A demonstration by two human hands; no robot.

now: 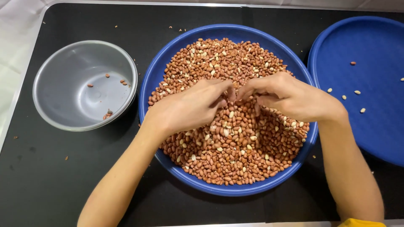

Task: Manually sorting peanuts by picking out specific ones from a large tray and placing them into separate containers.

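The blue plate before me is heaped with peanuts, lying every way. Left of it, a grey bowl holds a few; right, a blue tray holds several. My left hand and right hand meet fingertip to fingertip, palms down, pinching peanuts.

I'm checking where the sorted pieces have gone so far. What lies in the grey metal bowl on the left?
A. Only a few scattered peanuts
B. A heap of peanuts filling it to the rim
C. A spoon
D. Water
A: the grey metal bowl holds just a few scattered reddish peanuts on its bare bottom, while the heap sits in the round blue plastic tray under both hands.
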